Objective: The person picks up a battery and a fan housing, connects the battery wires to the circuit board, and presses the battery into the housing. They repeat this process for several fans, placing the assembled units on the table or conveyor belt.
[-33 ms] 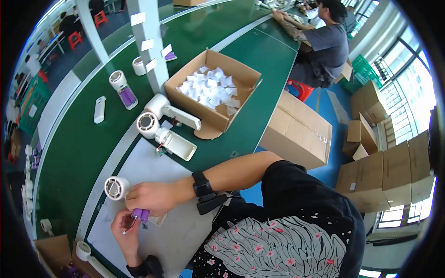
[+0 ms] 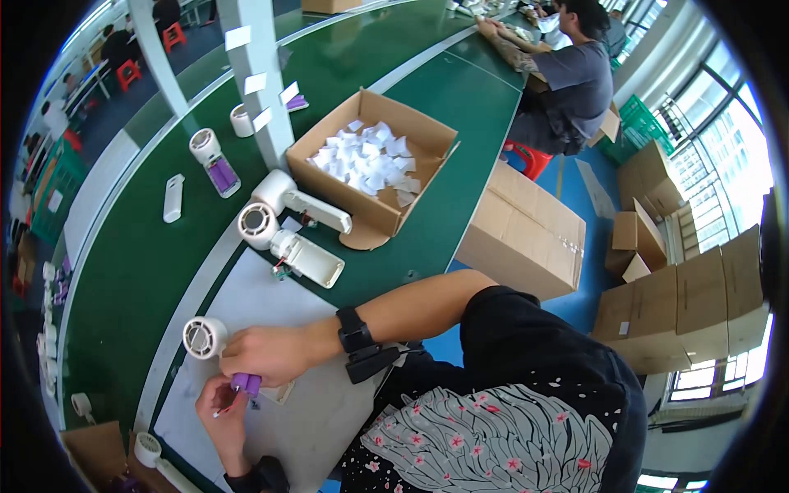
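A white handheld fan (image 2: 204, 338) lies at the near left of the grey mat, its round grille facing up. Curled over its body is my right hand (image 2: 271, 353), closed, hiding most of the handle. Purple battery cells (image 2: 246, 383) stick out below that hand. Against their left end my left hand (image 2: 220, 421) is closed, pinching a thin wire whose small white plug (image 2: 217, 414) shows by the fingers. A small flat pale piece (image 2: 283, 393) rests on the mat beside the cells.
Two opened white fans (image 2: 308, 256) with loose circuit boards lie beyond the mat. Behind them stands a cardboard box (image 2: 382, 218) of white paper slips, beside a grey post (image 2: 261, 90). Another fan with purple cells (image 2: 220, 175) and a white cover (image 2: 173, 198) lie farther left. A co-worker (image 2: 567, 82) sits far right.
The whole view has shifted slightly to the left. My left fingers have moved a little against the end of the purple cells; my right hand keeps its place over the fan.
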Demonstrator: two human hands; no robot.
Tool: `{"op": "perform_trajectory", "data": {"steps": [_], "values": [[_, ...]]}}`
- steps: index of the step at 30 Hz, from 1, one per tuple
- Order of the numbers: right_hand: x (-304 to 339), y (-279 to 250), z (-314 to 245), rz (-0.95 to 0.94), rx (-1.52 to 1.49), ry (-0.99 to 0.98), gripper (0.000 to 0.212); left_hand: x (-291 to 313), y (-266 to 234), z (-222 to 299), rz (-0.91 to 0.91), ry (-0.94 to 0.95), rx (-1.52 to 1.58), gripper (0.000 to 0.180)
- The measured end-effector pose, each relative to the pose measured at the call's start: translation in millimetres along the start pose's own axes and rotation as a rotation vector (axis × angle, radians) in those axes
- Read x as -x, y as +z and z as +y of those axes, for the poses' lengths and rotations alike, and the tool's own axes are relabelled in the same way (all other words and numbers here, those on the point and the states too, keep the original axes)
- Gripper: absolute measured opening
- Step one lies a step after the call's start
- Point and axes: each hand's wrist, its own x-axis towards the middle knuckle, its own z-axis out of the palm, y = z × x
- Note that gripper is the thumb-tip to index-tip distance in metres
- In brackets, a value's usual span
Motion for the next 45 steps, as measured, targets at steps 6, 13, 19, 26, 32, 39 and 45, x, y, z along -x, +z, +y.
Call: {"op": "perform_trajectory", "data": {"steps": [6,13,19,26,32,39,45], "values": [[-1,7,0,0.022,0.041,0.017,0.022,0,16,15,0.100,-0.009,0.074,0.027],[-1,5,-4,-0.004,0.114,0.043,0.020,2,10,8,0.027,0.094,0.025,0.025],[-1,4,-5,-0.091,0.099,0.087,0.020,-2,5,2,0.120,0.294,-0.213,0.019],[-3,5,-3,-0.069,0.078,0.099,0.021,-2,21,7,0.194,0.238,0.015,0.016],[-4,4,-5,-0.077,0.059,0.106,0.022,0,19,7,0.200,0.114,0.083,0.019],[-1,-7,-16,-0.024,-0.095,0.152,0.020,1,16,7,0.177,0.020,0.134,0.021],[-8,-7,-17,0.150,-0.294,0.211,0.014,12,5,14,0.193,-0.044,0.282,0.019]]}}
